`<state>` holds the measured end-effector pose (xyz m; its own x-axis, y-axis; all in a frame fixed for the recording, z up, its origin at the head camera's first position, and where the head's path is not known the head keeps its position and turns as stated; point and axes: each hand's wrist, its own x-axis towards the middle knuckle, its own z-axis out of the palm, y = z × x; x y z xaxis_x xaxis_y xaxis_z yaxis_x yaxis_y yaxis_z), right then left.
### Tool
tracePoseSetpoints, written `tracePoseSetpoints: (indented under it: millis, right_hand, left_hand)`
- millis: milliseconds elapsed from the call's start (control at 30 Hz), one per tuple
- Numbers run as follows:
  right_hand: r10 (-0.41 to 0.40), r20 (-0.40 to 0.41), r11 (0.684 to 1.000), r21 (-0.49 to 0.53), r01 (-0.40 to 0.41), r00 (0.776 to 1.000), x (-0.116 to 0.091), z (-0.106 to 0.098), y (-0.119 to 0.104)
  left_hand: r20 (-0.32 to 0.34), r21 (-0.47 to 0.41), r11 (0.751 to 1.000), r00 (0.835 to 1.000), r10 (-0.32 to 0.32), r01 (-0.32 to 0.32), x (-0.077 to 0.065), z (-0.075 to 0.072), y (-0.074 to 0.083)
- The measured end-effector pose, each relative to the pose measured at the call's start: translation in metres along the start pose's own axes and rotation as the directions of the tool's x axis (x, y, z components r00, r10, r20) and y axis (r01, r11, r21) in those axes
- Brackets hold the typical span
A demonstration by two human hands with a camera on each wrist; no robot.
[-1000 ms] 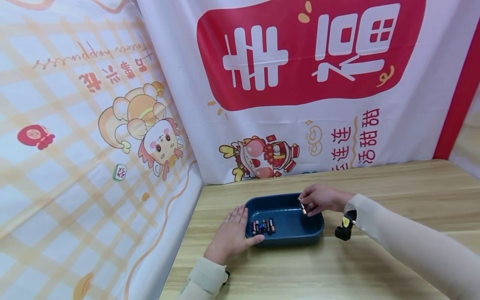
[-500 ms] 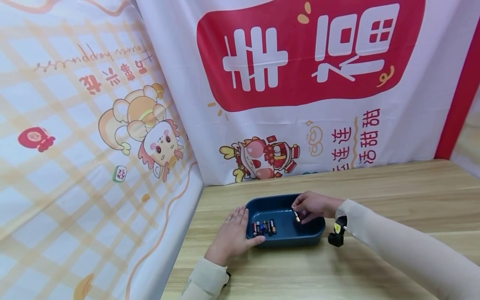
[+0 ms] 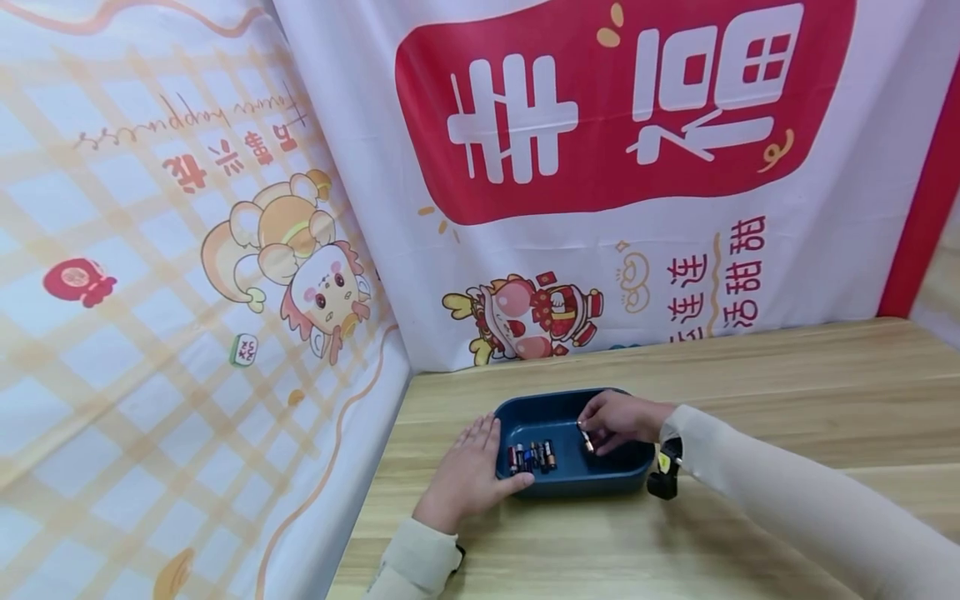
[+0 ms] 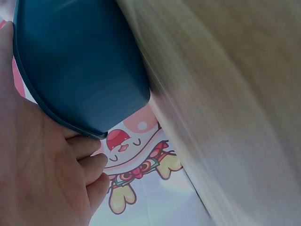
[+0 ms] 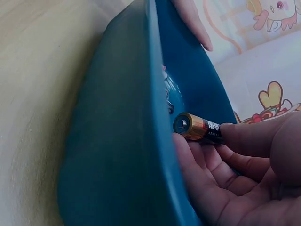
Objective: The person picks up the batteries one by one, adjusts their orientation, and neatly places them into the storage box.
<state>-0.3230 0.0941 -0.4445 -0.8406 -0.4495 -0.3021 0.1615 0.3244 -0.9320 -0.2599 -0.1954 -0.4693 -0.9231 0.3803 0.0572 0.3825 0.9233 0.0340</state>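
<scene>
A dark blue plastic basin (image 3: 577, 486) with rounded corners stands on the wooden table. Several batteries (image 3: 534, 456) lie side by side in its left part. With thumb and fingers my right hand (image 3: 618, 419) pinches one more battery (image 5: 200, 128), black with a copper-coloured end, inside the basin's right part. In the head view that battery (image 3: 586, 437) is tilted, just above the basin floor. My left hand (image 3: 467, 471) rests against the basin's left end, its thumb over the front rim and its fingers along the side. The left wrist view shows this hand (image 4: 44, 160) touching the basin's rim.
The wooden table top (image 3: 750, 392) reaches to the right and in front of the basin. A printed white and red cloth (image 3: 637, 233) hangs behind the table, and a checked cloth (image 3: 150, 333) hangs along the left. A small black wrist camera (image 3: 664, 475) is under the right cuff.
My right hand has moved left and slightly down with the battery, from over the basin's right end further into it. The left hand has stayed at the basin's left end.
</scene>
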Motion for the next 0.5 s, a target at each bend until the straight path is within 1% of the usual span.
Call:
tracePoseSetpoints:
  millis: [233, 500]
  right_hand:
    - [-0.007, -0.004, 1.000, -0.022, 0.007, 1.000, 0.009, 0.012, 0.007]
    - [0.015, 0.008, 0.999, -0.034, -0.014, 1.000, 0.017, 0.020, 0.009]
  left_hand:
    - [0.004, -0.005, 1.000, 1.000, -0.005, 0.005, -0.001, 0.000, 0.001]
    - [0.002, -0.004, 1.000, 1.000, -0.012, 0.012, 0.000, 0.000, 0.001]
